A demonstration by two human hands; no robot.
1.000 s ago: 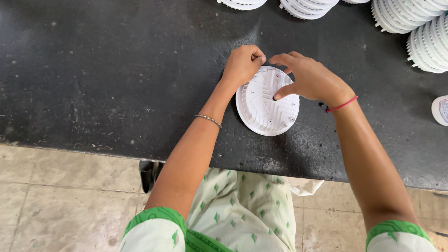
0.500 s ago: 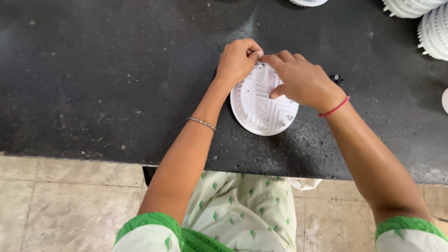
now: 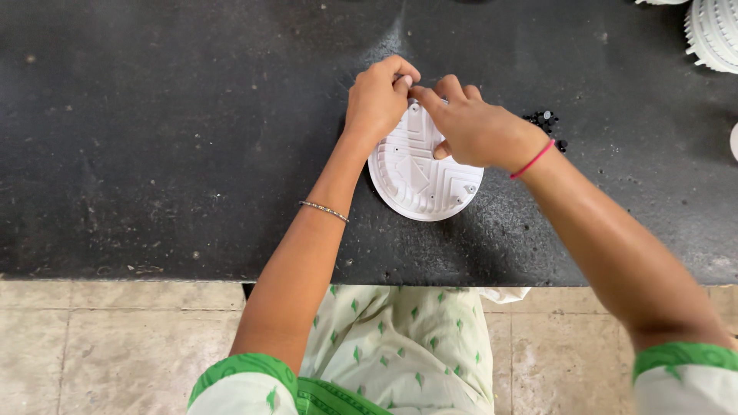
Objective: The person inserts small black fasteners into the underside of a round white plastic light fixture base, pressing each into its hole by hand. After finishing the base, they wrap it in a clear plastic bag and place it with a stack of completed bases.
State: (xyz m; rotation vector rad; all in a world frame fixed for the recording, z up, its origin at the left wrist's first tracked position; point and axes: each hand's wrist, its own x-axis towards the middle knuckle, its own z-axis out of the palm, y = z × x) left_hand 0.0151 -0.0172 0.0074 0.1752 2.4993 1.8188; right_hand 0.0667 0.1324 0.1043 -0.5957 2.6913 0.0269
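- White round plate (image 3: pixel 421 178) lies flat on dark surface (image 3: pixel 154 138), ribbed side up for access.
- Left hand (image 3: pixel 379 100) curled at far rim, steadying it.
- Right hand (image 3: pixel 470 129) pinched shut there, thumb pressing plate; anything held is hidden.
- Small black bits (image 3: pixel 544 121) just beside, within reach.

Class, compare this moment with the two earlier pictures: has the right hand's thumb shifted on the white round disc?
Yes. The right hand has drawn its thumb along the white round disc toward the far rim, where it meets the left hand.

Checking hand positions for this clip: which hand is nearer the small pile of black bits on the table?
Right. The right hand lies on the white round part, just beside the black bits; the left hand is at the part's far edge, farther away.
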